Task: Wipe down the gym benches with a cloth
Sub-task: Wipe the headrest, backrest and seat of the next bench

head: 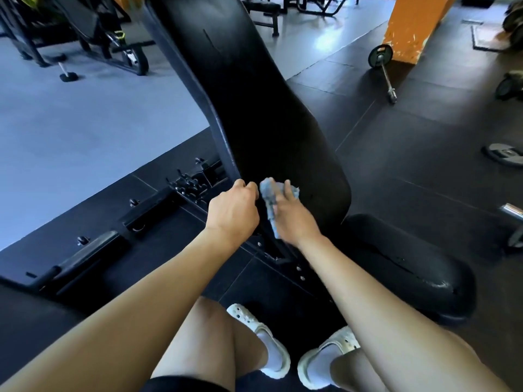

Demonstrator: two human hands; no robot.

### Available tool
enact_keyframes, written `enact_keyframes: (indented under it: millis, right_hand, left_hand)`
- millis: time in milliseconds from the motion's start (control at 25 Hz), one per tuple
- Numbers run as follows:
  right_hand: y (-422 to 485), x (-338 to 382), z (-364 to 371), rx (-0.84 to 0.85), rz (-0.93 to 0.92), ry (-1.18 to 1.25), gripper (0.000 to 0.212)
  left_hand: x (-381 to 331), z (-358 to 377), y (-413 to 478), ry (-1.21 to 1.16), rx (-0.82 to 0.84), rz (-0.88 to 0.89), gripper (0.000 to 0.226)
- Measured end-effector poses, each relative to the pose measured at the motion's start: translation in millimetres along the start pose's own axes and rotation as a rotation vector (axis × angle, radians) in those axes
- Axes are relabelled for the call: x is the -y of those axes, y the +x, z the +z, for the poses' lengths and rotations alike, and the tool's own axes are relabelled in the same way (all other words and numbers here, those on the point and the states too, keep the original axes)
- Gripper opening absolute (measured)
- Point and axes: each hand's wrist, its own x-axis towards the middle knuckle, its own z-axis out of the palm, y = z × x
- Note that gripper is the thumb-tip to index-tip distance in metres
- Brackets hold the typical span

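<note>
A black padded backrest (240, 89) of an incline bench rises from the middle toward the top of the view, with the black seat pad (402, 264) below it at the right. My right hand (294, 219) presses a crumpled light-blue cloth (268, 196) against the lower left part of the backrest, fingers spread over it. My left hand (233, 210) grips the backrest's left edge just beside the cloth, fingers curled round the rim.
The bench's black metal frame (158, 205) with bolts and knobs runs along the floor at the left. A barbell (385, 69) lies by an orange pillar (410, 26). Weight plates (503, 154) sit at the right. More machines (85, 32) stand at the back left.
</note>
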Motion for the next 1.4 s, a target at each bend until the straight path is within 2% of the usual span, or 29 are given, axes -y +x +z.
enact_keyframes:
  millis: [80,120,160,240,400,520,600,720,800,880,960,1080,1160,1320,1400]
  right_hand:
    - [18,5,-20,0.039,0.299,0.245,0.068]
    - [21,15,-24,0.014,0.395,0.309,0.065]
    - [19,32,-21,-0.038,0.414,0.304,0.064]
    - [2,63,-1,-0.17,0.233,0.167,0.068]
    - [-16,73,9,-0.231,-0.284,-0.296,0.083]
    - [-4,65,-12,-0.192,-0.569,-0.714,0.069]
    - [7,71,-25,-0.122,-0.678,-0.906,0.06]
    - [34,106,-36,-0.207,-0.611,-1.078,0.043]
    - [47,126,-32,-0.19,-0.524,-1.113,0.035]
    - [49,125,-16,-0.104,-0.521,-1.176,0.034]
    - [33,109,6,0.017,-0.586,-1.339,0.038]
    - [-10,75,34,0.329,-0.663,-1.561,0.04]
    - [-17,68,35,0.396,-0.669,-1.626,0.038]
    - [15,96,10,0.066,-0.67,-1.478,0.02]
    - [20,105,4,-0.018,-0.63,-1.409,0.018]
  left_hand:
    - [9,1,-8,-0.11,0.003,-0.072,0.031]
    - [12,1,-11,-0.17,0.008,-0.119,0.032]
    - [17,3,-12,-0.235,0.011,-0.176,0.032]
    - [27,7,-10,-0.387,0.014,-0.3,0.03]
    - [38,31,-14,-0.73,0.009,-0.474,0.014]
    - [41,54,-30,-0.838,0.025,-0.53,0.016]
    - [49,67,-36,-0.907,0.014,-0.569,0.017]
    - [58,80,-39,-0.984,-0.022,-0.598,0.014]
    - [61,84,-41,-1.002,-0.018,-0.609,0.015]
    - [69,89,-43,-1.015,0.001,-0.634,0.015]
    - [79,95,-44,-1.01,0.013,-0.658,0.014]
    - [83,100,-45,-1.006,0.04,-0.662,0.012]
    - [77,102,-46,-1.011,0.061,-0.632,0.012]
    - [63,100,-45,-0.963,0.102,-0.526,0.017]
    - [59,98,-47,-0.938,0.114,-0.482,0.018]
